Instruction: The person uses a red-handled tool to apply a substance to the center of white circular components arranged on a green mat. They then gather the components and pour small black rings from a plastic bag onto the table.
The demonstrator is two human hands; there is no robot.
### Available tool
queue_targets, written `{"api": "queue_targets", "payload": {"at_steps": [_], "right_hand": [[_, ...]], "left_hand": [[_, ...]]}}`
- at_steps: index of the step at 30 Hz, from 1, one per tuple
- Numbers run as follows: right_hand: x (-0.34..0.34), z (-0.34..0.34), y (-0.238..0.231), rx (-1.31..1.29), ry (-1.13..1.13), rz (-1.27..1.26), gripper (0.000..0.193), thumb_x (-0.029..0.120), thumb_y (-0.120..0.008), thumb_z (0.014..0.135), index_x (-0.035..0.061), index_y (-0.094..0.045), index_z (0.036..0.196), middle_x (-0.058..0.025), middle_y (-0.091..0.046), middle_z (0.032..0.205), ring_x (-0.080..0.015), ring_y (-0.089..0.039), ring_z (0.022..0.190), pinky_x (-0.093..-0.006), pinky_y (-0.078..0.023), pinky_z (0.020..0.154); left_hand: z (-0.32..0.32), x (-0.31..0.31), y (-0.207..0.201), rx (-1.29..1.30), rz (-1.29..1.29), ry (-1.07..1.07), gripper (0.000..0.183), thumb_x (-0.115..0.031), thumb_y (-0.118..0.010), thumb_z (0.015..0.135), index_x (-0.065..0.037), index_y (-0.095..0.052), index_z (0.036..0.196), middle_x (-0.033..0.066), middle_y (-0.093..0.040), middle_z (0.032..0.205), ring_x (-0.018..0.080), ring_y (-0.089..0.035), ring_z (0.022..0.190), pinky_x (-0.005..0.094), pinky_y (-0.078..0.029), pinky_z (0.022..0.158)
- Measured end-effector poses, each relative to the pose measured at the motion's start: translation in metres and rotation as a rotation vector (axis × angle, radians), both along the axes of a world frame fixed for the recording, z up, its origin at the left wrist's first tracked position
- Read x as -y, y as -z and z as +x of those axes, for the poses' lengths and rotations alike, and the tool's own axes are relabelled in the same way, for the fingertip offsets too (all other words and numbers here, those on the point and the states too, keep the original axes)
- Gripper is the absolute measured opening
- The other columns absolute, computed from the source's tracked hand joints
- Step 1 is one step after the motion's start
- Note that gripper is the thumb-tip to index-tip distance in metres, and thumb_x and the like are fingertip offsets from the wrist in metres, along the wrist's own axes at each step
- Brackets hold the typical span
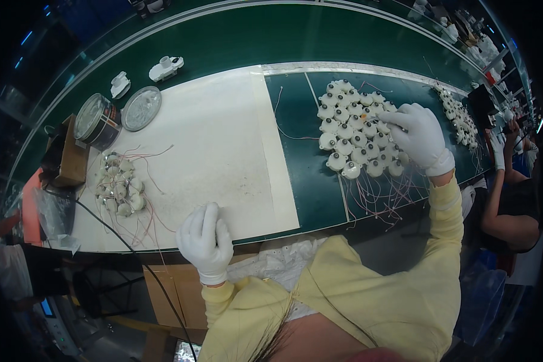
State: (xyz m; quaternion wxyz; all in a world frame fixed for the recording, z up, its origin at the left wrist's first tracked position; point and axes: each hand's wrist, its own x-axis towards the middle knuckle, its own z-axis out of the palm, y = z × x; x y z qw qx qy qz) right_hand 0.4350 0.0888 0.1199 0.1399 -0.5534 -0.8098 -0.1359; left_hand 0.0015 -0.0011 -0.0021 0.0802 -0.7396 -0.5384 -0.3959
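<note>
The white round parts (344,130) stand packed together on the right half of the green tabletop (295,148), dark stubs upward. That shared facing seems meant to keep each top in plain sight, and most of their thin wires (380,202) spill to the near side, presumably to leave the tops clear. The right hand (417,137) reaches over the cluster's right side, fingertips at the parts; its palm faces down, so I cannot tell whether it pinches one or only touches. The left hand (206,242) is relaxed at the near edge of the white sheet (217,139), fingers loosely bent, nothing visible in it.

Farther left on the sheet, a jumbled pile of similar parts (122,187) lies tangled in its wires, its count hard to make out. Beyond it are a tin (98,123) and a round lid (142,108), likely kept aside for working room. At far right, another cluster (457,117) and a co-worker's gloved hand (498,148) blur toward the dark rim.
</note>
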Motion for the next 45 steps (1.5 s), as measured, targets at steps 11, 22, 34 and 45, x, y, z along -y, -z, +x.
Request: {"api": "queue_targets", "payload": {"at_steps": [11,22,34,45], "right_hand": [[0.005,-0.004,-0.001,-0.051,0.020,-0.041,0.020,0.014,-0.067,0.083,0.0162,-0.080,0.098,-0.0061,-0.062,0.076,-0.0284,-0.060,0.075,-0.0415,-0.049,0.069],[0.023,0.009,0.005,-0.154,0.111,-0.122,0.025,0.007,-0.065,0.083,0.0100,-0.079,0.103,-0.0076,-0.062,0.078,-0.0285,-0.060,0.080,-0.0402,-0.049,0.074],[0.031,0.018,0.017,-0.209,0.124,-0.045,0.023,0.011,-0.066,0.084,0.0139,-0.080,0.102,-0.0065,-0.060,0.075,-0.0282,-0.060,0.075,-0.0410,-0.049,0.069],[0.034,0.025,0.018,-0.197,0.120,-0.108,0.025,0.010,-0.066,0.085,0.0136,-0.079,0.106,-0.0078,-0.061,0.077,-0.0293,-0.060,0.078,-0.0411,-0.050,0.071]], "left_hand": [[0.000,-0.001,-0.002,-0.003,0.003,0.009,0.030,-0.007,-0.067,0.090,0.000,-0.071,0.118,0.0157,-0.072,0.112,0.0361,-0.067,0.100,0.0438,-0.051,0.089],[0.000,-0.002,-0.001,0.009,0.010,0.028,0.029,-0.007,-0.067,0.089,0.001,-0.071,0.116,0.0161,-0.072,0.110,0.0363,-0.067,0.098,0.0442,-0.051,0.086],[-0.001,-0.003,0.001,-0.018,0.038,0.001,0.032,-0.008,-0.070,0.083,-0.002,-0.072,0.115,0.0125,-0.072,0.107,0.0342,-0.067,0.096,0.0439,-0.051,0.085],[0.001,-0.003,0.001,-0.020,0.034,-0.004,0.031,-0.008,-0.070,0.083,-0.002,-0.072,0.114,0.0127,-0.072,0.108,0.0342,-0.068,0.096,0.0435,-0.051,0.082]]}}
